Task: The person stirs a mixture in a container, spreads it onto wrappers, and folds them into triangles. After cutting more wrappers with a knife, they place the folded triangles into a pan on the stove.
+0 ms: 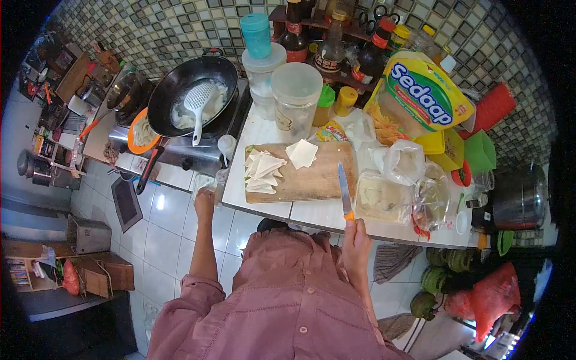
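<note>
My right hand (356, 243) is wrapped round the orange handle of a knife (344, 187), its blade pointing away over the right end of a wooden cutting board (318, 183). Cut pale dough wrappers lie on the board: a loose heap (263, 173) at the left and a smaller neat stack (302, 154) near the far edge. Off the counter's left corner, below the stove, my left hand (205, 198) is closed on a small, clear plastic packet (204, 183); its contents are not clear.
A black wok (159, 96) with a white slotted spatula (198, 105) sits on the stove, beside an orange plate (143, 133). Tubs, bottles (294, 36) and a yellow-green Sedaap pouch (420, 90) crowd the back. A clear tray (384, 198) and plastic bags lie right of the board.
</note>
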`<state>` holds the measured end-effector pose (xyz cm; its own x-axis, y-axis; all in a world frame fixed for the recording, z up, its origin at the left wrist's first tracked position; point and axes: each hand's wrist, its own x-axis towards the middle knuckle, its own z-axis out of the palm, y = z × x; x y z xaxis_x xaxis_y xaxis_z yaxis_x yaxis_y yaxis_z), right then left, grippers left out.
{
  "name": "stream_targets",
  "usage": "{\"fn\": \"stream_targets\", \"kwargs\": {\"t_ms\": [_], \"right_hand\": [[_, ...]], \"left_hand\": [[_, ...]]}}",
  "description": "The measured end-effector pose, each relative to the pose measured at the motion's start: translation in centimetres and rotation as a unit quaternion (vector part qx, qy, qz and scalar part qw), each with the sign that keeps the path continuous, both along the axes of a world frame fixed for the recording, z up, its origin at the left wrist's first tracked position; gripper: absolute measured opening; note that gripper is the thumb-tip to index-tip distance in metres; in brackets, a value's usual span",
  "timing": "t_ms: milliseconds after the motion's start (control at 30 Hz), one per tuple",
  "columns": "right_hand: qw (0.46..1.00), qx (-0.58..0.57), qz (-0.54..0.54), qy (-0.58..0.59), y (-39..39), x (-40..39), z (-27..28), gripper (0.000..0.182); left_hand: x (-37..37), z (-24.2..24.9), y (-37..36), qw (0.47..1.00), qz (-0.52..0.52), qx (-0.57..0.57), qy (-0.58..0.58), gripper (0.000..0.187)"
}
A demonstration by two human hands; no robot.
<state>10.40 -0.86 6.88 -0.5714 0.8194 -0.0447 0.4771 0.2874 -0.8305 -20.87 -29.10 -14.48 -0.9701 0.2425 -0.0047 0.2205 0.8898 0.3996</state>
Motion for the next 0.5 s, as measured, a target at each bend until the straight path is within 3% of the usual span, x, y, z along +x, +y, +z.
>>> {"fn": "stream_targets", "kwargs": {"t_ms": [67, 200, 300, 367, 500], "right_hand": [[1.0, 0.006, 0.002, 0.001, 0.0, 0.0, 0.1, 0.024], [1.0, 0.016, -0.001, -0.004, 0.0, 0.0, 0.4, 0.024], [1.0, 0.026, 0.011, -0.003, 0.1, 0.1, 0.1, 0.024], [1.0, 0.022, 0.013, -0.005, 0.0, 0.1, 0.3, 0.025], [1.0, 0.02, 0.014, -0.007, 0.0, 0.2, 0.4, 0.025]], "left_hand": [[0.9, 1.2, 0.5, 0.996, -0.014, -0.039, 0.08, 0.013], [1.8, 2.8, 0.8, 0.994, -0.019, -0.019, 0.107, 0.012], [1.8, 3.3, 0.7, 0.983, -0.044, 0.084, 0.155, 0.013], [3.1, 8.2, 1.7, 0.984, -0.007, 0.177, -0.012, 0.016], [5.5, 18.2, 3.4, 0.978, -0.028, 0.208, 0.007, 0.016]]}}
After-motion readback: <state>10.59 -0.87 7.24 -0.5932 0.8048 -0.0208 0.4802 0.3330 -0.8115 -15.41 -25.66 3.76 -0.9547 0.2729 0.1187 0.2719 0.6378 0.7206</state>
